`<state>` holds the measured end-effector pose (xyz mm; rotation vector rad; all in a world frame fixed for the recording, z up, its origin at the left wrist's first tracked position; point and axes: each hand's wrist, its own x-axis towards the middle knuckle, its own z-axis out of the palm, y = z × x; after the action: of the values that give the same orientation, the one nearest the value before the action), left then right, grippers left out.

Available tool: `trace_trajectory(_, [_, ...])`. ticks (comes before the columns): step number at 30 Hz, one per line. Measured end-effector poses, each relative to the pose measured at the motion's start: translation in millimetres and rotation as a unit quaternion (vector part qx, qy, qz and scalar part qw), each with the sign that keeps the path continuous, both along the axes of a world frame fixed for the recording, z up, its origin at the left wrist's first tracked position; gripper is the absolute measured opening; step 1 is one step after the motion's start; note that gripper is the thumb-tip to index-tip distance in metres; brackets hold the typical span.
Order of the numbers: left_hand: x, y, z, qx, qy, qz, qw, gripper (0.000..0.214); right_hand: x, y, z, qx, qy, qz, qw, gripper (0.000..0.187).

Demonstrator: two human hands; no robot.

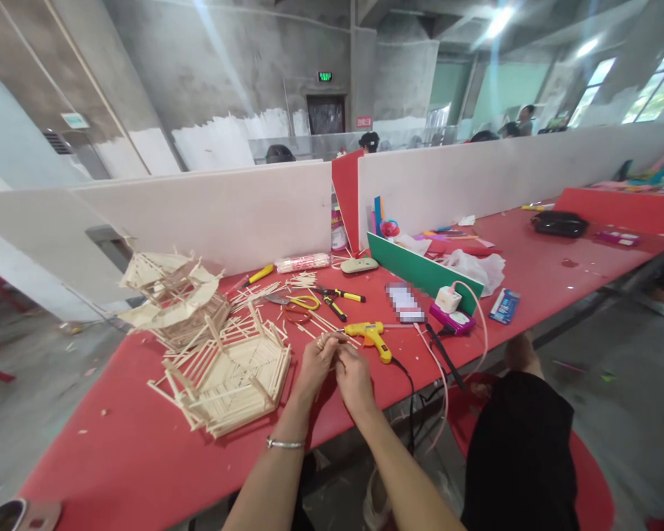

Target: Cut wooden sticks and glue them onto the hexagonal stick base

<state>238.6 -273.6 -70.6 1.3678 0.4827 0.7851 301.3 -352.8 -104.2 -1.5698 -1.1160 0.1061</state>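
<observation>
Stick-built frame (221, 387) sat left of centre on the red counter (105, 442). Left hand (316, 361) and right hand (355, 375) met at centre, fingers curled, closure and hold too hidden to tell; the nearby glue gun (374, 337), if hot, could have burned them through a slip.

A person's left hand (316, 365) and right hand (356, 380) meet over a red tabletop (116, 442), beside a yellow glue gun (372, 336). A stick-built frame (229, 380) stands to their left.
</observation>
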Motion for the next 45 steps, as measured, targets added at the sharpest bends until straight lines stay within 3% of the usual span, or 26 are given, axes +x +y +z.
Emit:
trace_trajectory(10, [3.4, 0.7, 4.0, -0.014, 0.001, 0.016, 1.0, 0.028, -3.7, 1.0, 4.4, -0.006, -0.022, -0.005, 1.0, 0.039])
trace_trajectory(21, [3.1, -4.8, 1.7, -0.064, 0.011, 0.003, 0.998, 0.04, -1.7, 1.7, -4.3, -0.03, -0.022, -0.016, 0.999, 0.043])
trace_trajectory(37, [7.2, -0.1, -4.8, -0.088, -0.016, 0.028, 0.996, 0.044, -0.8, -0.2, -4.1, -0.03, -0.052, -0.011, 0.998, 0.041])
trace_trajectory(45, [4.4, -1.9, -5.8, -0.106, 0.008, 0.005, 0.994, 0.039, -3.1, 0.1, -5.8, -0.04, -0.037, -0.023, 0.998, 0.043])
